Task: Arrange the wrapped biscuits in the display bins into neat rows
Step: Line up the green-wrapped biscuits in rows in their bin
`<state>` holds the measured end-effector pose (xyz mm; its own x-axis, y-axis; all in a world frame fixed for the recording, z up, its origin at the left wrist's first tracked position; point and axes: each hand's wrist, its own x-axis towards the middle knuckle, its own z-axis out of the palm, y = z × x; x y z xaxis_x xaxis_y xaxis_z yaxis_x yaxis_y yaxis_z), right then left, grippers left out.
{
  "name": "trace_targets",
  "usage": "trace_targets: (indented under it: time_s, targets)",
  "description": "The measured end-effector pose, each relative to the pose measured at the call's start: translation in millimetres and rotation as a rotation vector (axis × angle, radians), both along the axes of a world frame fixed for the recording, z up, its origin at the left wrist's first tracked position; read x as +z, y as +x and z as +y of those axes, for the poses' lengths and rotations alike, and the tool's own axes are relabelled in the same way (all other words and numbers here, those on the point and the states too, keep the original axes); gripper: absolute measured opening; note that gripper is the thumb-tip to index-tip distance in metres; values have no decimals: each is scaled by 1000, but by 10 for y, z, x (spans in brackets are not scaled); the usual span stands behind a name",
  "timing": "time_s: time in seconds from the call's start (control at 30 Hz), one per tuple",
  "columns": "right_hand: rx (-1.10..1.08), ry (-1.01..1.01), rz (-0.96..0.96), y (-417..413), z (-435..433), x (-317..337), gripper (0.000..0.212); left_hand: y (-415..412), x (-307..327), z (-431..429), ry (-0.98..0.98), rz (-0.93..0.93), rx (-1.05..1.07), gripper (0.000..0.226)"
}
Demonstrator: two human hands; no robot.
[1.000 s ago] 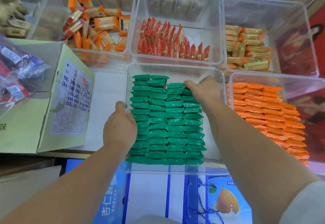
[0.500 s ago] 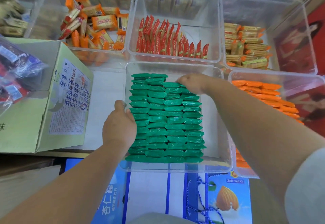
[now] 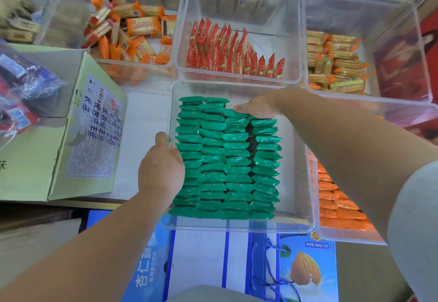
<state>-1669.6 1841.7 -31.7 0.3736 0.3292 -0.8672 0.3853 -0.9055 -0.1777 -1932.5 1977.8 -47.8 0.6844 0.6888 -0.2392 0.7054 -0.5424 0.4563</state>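
Note:
Green wrapped biscuits (image 3: 227,159) stand in several close rows inside a clear plastic bin (image 3: 298,183) at the centre. My left hand (image 3: 161,169) presses flat against the left side of the green rows, fingers inside the bin wall. My right hand (image 3: 258,107) lies across the far end of the right-hand rows, fingers stretched left and touching the top packets. A dark gap shows between the two right-hand rows. Neither hand lifts a packet.
Clear bins behind hold loose orange packets (image 3: 132,29), upright red packets (image 3: 227,50) and yellow-orange packets (image 3: 336,62). A bin of orange packets (image 3: 336,202) stands at right. A green carton (image 3: 59,131) sits at left, a blue almond-drink box (image 3: 237,266) below.
My right hand slid from the right side of the rows to their far end and reaches left across the top. A gap opened between the right rows. My left hand stayed in place.

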Motion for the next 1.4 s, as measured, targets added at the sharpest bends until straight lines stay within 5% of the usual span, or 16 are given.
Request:
trace_targets:
  time_s: [0.23, 0.43, 0.67, 0.83, 1.17, 1.4]
  targets:
    - [-548, 273, 176, -74, -167, -132, 37, 5, -5, -10, -15, 2, 18, 20]
    - [-771, 364, 67, -245, -180, -221, 30, -2, -14, -4, -10, 2, 26, 19]
    - [-1039, 426, 46, -454, -317, -341, 67, -6, -22, -9, -8, -17, 20, 18]
    - [-1359, 570, 146, -572, -357, -385, 31, -5, -2, -9, -17, -24, 19, 17]
    - [-1325, 587, 47, -681, -348, -435, 40, -9, -47, -3, -10, -28, 24, 13]
    - [-496, 416, -741, -679, -327, -268, 53, -10, -42, -3, -19, -28, 29, 15]
